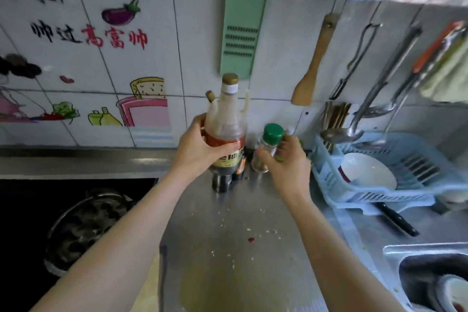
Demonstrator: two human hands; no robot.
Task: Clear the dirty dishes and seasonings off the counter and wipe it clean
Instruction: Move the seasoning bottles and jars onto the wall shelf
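My left hand (200, 148) grips a large soy sauce bottle (226, 121) with a gold cap, a red label and a side handle, held near the back of the steel counter (228, 223). My right hand (286, 162) grips a small glass spice jar (268, 145) with a green lid, just right of the bottle. The counter surface carries scattered food crumbs, a red spot (250, 239) and a yellowish smear (202, 286) near the front.
A blue dish rack (379, 200) with a white bowl (367, 171) stands at the right; a black-handled knife (395, 219) lies beside it. The sink (430, 278) holds dishes at bottom right. A steamer pot (83, 225) sits on the stove at left. Utensils hang on the wall.
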